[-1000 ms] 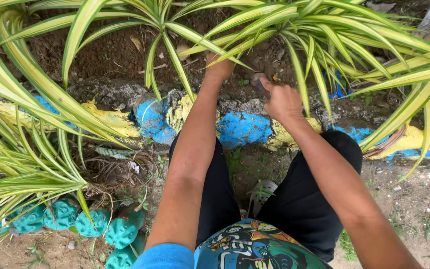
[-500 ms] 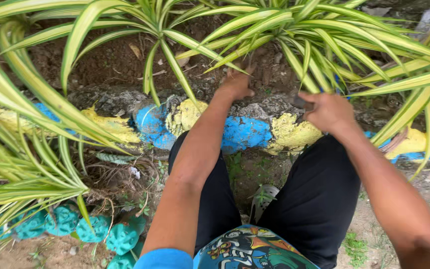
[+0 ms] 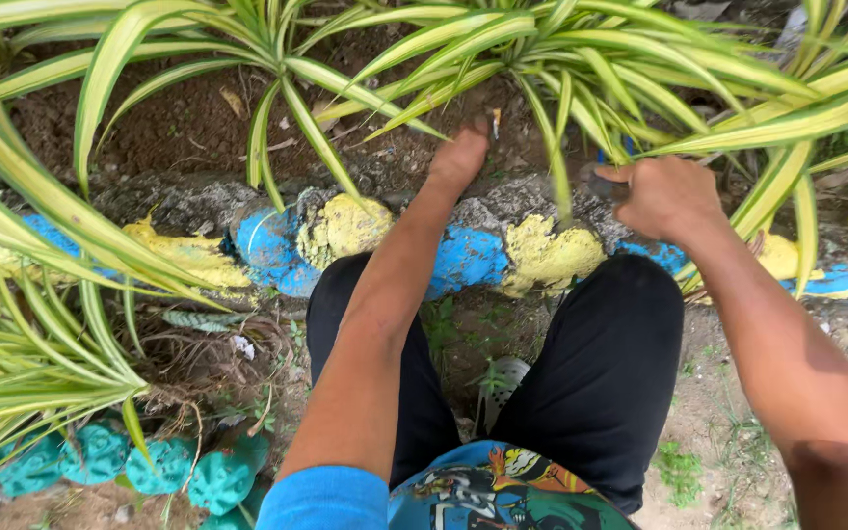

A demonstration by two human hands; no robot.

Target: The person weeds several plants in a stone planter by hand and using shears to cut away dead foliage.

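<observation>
Black cloth of the person's trousers [image 3: 601, 383] fills the near ground, with a blue sleeve [image 3: 331, 501] and a printed shirt [image 3: 503, 491] at the bottom edge; the person crouches over bare, weedy dirt.

Beyond the knees runs a low stone border [image 3: 385, 231] daubed in blue and yellow paint. A row of teal moulded edging [image 3: 100, 456] sits at the lower left under long striped leaves.

The left hand [image 3: 458, 157] reaches over the border into the soil bed [image 3: 188, 128], fingers pinched together and pressed down at the base of the striped plant [image 3: 542, 49]; something small and pale shows at the fingertips, but the view is too poor to say what it is.

The right hand [image 3: 669, 196] has dropped back since half a second ago and more: it was up in the leaves beside the left, and now it rests just behind the border, closed in a fist around a dark handle [image 3: 603, 184]. Whatever tool this belongs to is mostly hidden by the hand and a leaf.

As I judge it, the pull-back of the right hand leaves the left alone at the plant's foot, so the work there is now finger work in the soil, with the tool held ready near the border.
</observation>
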